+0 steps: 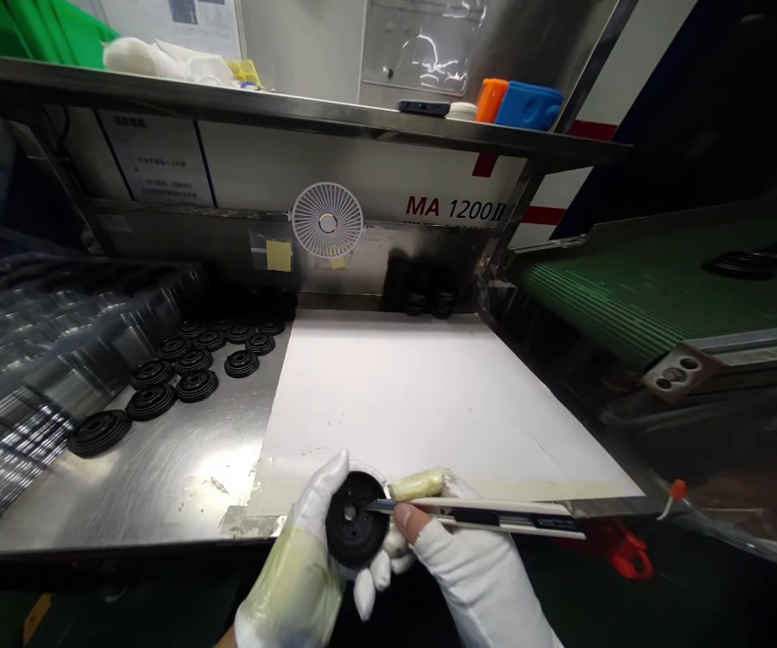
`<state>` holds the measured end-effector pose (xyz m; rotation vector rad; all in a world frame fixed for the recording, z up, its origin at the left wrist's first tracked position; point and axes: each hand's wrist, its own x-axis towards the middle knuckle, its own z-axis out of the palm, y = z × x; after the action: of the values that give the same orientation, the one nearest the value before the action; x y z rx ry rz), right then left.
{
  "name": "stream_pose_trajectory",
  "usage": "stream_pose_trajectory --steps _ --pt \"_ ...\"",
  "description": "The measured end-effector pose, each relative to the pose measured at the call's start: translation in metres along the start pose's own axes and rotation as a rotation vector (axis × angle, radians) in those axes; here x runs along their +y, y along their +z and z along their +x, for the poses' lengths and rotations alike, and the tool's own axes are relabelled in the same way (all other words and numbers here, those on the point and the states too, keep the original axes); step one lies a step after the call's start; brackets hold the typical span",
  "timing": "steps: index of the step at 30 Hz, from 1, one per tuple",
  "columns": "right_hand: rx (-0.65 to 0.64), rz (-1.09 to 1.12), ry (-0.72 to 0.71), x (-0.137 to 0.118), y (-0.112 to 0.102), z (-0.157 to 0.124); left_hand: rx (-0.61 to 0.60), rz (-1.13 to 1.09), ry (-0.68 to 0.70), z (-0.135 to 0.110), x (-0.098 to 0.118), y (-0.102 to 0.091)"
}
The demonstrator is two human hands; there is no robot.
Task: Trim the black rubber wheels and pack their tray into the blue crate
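My left hand (313, 531), in a white glove with yellowish tape around it, is closed around a round black plastic part (354, 544) with a small bright hole at its middle. In my right hand (456, 549), also gloved but with the thumb tip bare, is a utility knife (516, 517) with a white and black handle. Its blade lies over the face of the black part, near the centre; whether it touches cannot be told. Both hands are just in front of the bench's near edge. Some right fingers are hidden behind the knife.
A white sheet (402, 396) covers the bench middle. Several black round parts (192, 362) stand at left beside stacked clear trays (70, 360). A small fan (327, 221) hangs behind, beneath a shelf (334, 112). A green conveyor belt (604, 288) runs at right.
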<state>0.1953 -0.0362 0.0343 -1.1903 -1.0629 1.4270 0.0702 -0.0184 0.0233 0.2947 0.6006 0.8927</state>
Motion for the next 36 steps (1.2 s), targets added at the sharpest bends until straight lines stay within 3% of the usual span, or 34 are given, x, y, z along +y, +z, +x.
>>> stream_pose_trajectory --steps 13,24,31,36 --pt "0.01 -0.104 0.077 0.002 -0.005 -0.001 -0.028 0.016 -0.019 0.002 -0.005 -0.005" --pt "-0.012 0.088 0.158 0.014 -0.01 0.0 -0.022 0.032 -0.079 0.004 -0.009 -0.006" --pt "0.06 0.137 0.067 0.02 -0.005 0.002 -0.003 0.03 -0.066 0.004 -0.006 -0.003" --pt "0.003 0.059 0.063 0.028 -0.01 0.006 0.01 0.056 -0.057 0.003 -0.006 -0.003"
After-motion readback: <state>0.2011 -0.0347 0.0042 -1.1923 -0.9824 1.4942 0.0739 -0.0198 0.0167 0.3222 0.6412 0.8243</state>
